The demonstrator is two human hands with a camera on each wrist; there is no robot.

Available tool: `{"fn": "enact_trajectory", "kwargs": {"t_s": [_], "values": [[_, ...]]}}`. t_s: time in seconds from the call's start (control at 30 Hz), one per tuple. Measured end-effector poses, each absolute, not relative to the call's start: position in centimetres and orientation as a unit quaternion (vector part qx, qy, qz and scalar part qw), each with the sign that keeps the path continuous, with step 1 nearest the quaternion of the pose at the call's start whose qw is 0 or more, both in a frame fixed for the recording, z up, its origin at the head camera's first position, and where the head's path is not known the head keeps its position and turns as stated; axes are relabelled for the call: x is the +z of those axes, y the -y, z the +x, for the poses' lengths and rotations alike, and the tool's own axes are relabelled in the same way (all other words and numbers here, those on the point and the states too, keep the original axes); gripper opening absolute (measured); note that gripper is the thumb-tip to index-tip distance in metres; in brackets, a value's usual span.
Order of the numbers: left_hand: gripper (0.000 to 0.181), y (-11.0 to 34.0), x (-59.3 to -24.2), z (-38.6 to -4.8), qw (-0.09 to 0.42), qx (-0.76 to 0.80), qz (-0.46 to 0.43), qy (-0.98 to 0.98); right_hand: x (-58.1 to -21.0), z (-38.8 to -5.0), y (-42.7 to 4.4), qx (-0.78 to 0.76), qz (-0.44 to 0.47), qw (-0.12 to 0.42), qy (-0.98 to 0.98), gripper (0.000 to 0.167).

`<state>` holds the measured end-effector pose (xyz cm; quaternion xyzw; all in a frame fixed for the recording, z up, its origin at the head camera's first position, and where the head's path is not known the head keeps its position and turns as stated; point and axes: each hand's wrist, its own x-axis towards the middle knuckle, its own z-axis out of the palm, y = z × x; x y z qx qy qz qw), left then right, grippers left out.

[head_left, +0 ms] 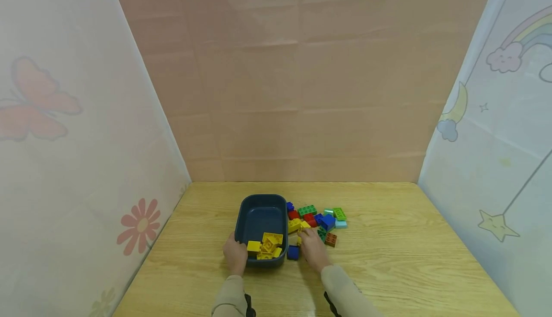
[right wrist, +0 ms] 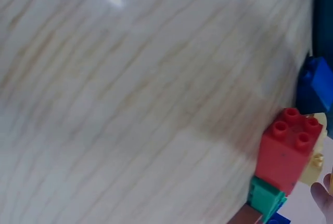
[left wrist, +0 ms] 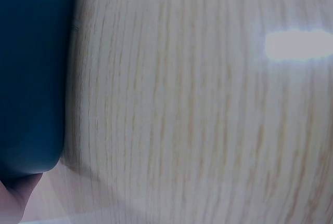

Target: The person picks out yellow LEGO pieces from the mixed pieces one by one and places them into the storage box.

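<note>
A dark blue plastic bin (head_left: 264, 221) stands on the table with several yellow toy bricks (head_left: 269, 245) at its near end. My left hand (head_left: 235, 254) grips the bin's near left side; in the left wrist view a fingertip (left wrist: 13, 203) shows at the bin's corner. To the right of the bin, my right hand (head_left: 315, 250) pinches a yellow brick (head_left: 304, 226) at its fingertips. Another yellow brick (head_left: 294, 225) lies beside it. Close by, the right wrist view has a red brick (right wrist: 286, 151), hidden by the hand in the head view, and a blue brick (right wrist: 316, 86).
Several loose bricks lie right of the bin, among them a green brick (head_left: 307, 210), a blue brick (head_left: 328, 222), a brown brick (head_left: 331, 239) and a lime brick (head_left: 339, 214). The wooden table (head_left: 396, 259) meets papered walls at the back and sides.
</note>
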<state>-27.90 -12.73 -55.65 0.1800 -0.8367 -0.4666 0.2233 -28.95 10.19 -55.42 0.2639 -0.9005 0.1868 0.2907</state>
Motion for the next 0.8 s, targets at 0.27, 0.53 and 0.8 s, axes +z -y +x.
{"fn": "enact_trajectory", "kwargs": {"t_s": [0.27, 0.53, 0.8], "values": [[0.04, 12.8, -55.6, -28.0, 0.224, -0.468, 0.186, 0.835, -53.9, -28.9, -9.4, 0.221, 0.286, 0.319, 0.876, 0.024], [0.039, 12.8, -55.7, -27.9, 0.227, -0.47, 0.182, 0.833, -52.9, -28.9, -7.7, 0.24, 0.31, 0.341, 0.854, 0.024], [0.04, 12.7, -55.7, -28.0, 0.229, -0.464, 0.182, 0.836, -52.1, -28.2, -6.3, 0.24, 0.322, 0.331, 0.854, 0.026]]}}
